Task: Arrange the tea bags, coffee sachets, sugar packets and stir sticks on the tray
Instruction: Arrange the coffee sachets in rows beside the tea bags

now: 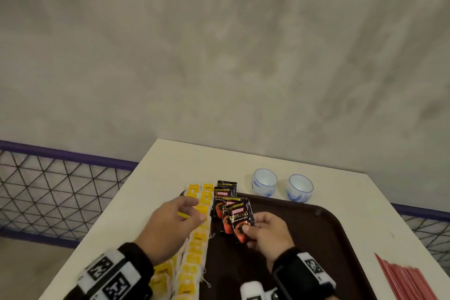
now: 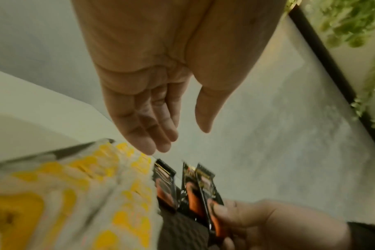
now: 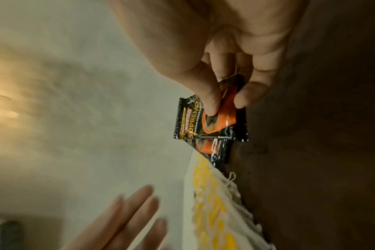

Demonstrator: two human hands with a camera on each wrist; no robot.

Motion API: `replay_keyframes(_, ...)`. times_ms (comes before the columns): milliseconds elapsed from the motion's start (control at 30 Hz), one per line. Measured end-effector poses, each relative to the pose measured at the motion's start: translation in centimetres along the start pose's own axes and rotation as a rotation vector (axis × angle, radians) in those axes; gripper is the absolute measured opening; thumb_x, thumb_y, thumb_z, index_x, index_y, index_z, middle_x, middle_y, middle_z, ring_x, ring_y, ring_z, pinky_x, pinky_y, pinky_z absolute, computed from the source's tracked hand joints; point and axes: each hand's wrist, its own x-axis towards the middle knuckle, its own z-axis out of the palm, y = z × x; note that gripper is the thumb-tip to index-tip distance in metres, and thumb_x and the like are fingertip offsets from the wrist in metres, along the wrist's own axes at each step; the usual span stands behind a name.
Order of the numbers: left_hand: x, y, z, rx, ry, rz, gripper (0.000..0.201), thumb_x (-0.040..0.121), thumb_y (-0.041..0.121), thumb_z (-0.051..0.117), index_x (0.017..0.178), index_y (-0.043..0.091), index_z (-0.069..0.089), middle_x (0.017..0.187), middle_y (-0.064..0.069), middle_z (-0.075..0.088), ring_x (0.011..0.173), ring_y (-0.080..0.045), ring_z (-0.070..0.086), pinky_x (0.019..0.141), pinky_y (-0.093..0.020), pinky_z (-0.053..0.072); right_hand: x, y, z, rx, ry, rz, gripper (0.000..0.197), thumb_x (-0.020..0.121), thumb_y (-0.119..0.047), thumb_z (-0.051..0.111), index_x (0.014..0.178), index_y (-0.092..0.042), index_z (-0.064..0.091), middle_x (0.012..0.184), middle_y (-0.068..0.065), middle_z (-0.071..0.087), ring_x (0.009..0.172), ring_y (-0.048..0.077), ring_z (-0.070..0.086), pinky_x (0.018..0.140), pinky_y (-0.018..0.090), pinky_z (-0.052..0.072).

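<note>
White porcelain cups with blue marks (image 1: pixel 265 182) and red stir sticks (image 1: pixel 401 277) flank the dark brown textured plastic tray (image 1: pixel 323 234) on the cream desk (image 1: pixel 168 165). Yellow-tagged tea bags (image 1: pixel 194 253) line the tray's left edge under the empty, loosely spread left hand (image 1: pixel 170 221). The right hand (image 1: pixel 265 234) pinches a glossy black-and-orange coffee sachet (image 1: pixel 241 219) above the tray.

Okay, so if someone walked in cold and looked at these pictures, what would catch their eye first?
Probably the black and orange sachet pinched in the right hand over the dark tray, with more sachets fanned behind it. Next, the long yellow rows of tea bags along the tray's left edge, under the open left hand. Two small cups stand beyond the tray.
</note>
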Motion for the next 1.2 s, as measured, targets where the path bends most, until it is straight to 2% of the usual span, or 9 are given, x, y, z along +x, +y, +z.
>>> replay_keyframes(133, 0.2, -0.8, -2.4, 0.054, 0.042, 0.037, 0.019, 0.084, 0.031, 0.067, 0.102, 0.032, 0.062, 0.09, 0.009, 0.066, 0.079, -0.008, 0.065, 0.07, -0.024, 0.054, 3.0, -0.1, 2.2, -0.058, 0.049, 0.031, 0.017, 0.086, 0.006, 0.061, 0.086, -0.01, 0.055, 0.075, 0.006, 0.067, 0.06, 0.016, 0.063, 0.048, 0.025, 0.048)
replay_keyframes(233, -0.1, -1.0, -3.4, 0.054, 0.042, 0.062, 0.017, 0.083, 0.031, 0.068, 0.099, 0.035, 0.063, 0.091, 0.016, 0.066, 0.076, -0.006, 0.065, 0.069, -0.018, 0.051, 4.2, -0.1, 3.3, -0.117, 0.095, 0.045, 0.021, 0.085, 0.004, 0.063, 0.079, -0.013, 0.053, 0.078, 0.008, 0.067, 0.061, 0.017, 0.065, 0.051, 0.027, 0.052)
replay_keyframes(400, -1.1, -1.0, -4.2, 0.052, 0.054, 0.109, 0.016, 0.08, 0.03, 0.07, 0.093, 0.037, 0.065, 0.095, 0.02, 0.066, 0.079, -0.006, 0.065, 0.072, -0.022, 0.053, 4.1, -0.2, 3.7, -0.229, 0.168, 0.003, 0.015, 0.083, -0.008, 0.07, 0.077, -0.015, 0.058, 0.081, 0.005, 0.069, 0.068, 0.014, 0.064, 0.062, 0.032, 0.056)
replay_keyframes(500, -1.8, -0.7, -4.5, 0.082, 0.057, 0.13, 0.016, 0.081, 0.031, 0.069, 0.094, 0.038, 0.063, 0.098, 0.029, 0.062, 0.083, 0.001, 0.063, 0.072, -0.021, 0.054, 3.4, -0.5, 3.4, -0.255, 0.159, -0.025, 0.02, 0.084, -0.013, 0.07, 0.07, -0.021, 0.058, 0.072, -0.005, 0.063, 0.067, 0.006, 0.057, 0.055, 0.019, 0.039)
replay_keyframes(633, -2.8, -0.5, -4.9, 0.066, 0.054, 0.138, 0.016, 0.081, 0.029, 0.068, 0.093, 0.038, 0.064, 0.099, 0.03, 0.062, 0.085, 0.002, 0.062, 0.072, -0.021, 0.053, 3.1, -0.3, 2.9, -0.175, 0.16, 0.005, 0.009, 0.083, -0.01, 0.07, 0.075, -0.015, 0.069, 0.079, 0.003, 0.07, 0.076, 0.017, 0.064, 0.067, 0.025, 0.044)
replay_keyframes(800, -4.4, -1.1, -5.7, 0.051, 0.049, 0.098, 0.017, 0.079, 0.032, 0.069, 0.095, 0.035, 0.066, 0.098, 0.027, 0.064, 0.086, 0.0, 0.064, 0.075, -0.026, 0.055, 2.9, 0.4, 2.8, -0.107, 0.147, 0.09, 0.015, 0.081, -0.003, 0.072, 0.082, -0.011, 0.058, 0.075, 0.011, 0.065, 0.051, 0.016, 0.054, 0.047, 0.027, 0.043)
replay_keyframes(933, -5.8, -1.8, -6.1, 0.034, 0.041, 0.076, 0.018, 0.079, 0.026, 0.07, 0.095, 0.034, 0.067, 0.097, 0.025, 0.065, 0.085, -0.001, 0.065, 0.068, -0.017, 0.053, 3.1, 0.9, 3.5, -0.125, 0.133, 0.133, 0.022, 0.08, -0.002, 0.073, 0.082, -0.01, 0.053, 0.071, 0.013, 0.063, 0.048, 0.02, 0.057, 0.047, 0.027, 0.047)
replay_keyframes(1033, -6.8, -2.1, -6.8, 0.021, 0.04, 0.063, 0.022, 0.078, 0.024, 0.071, 0.093, 0.04, 0.066, 0.097, 0.024, 0.066, 0.085, -0.002, 0.065, 0.068, -0.02, 0.054, 2.9, 0.9, 3.9, -0.239, 0.152, 0.099, 0.023, 0.08, -0.008, 0.075, 0.086, -0.012, 0.053, 0.069, 0.012, 0.066, 0.045, 0.019, 0.059, 0.047, 0.028, 0.051)
replay_keyframes(1200, -8.2, -2.3, -8.0, 0.032, 0.075, 0.063, 0.036, 0.077, 0.025, 0.071, 0.097, 0.053, 0.059, 0.098, 0.024, 0.066, 0.086, -0.002, 0.065, 0.073, -0.025, 0.055, 2.6, 0.8, 4.1, -0.468, 0.185, 0.004, 0.028, 0.075, -0.022, 0.079, 0.08, -0.022, 0.051, 0.085, 0.01, 0.07, 0.074, 0.026, 0.07, 0.072, 0.042, 0.06)
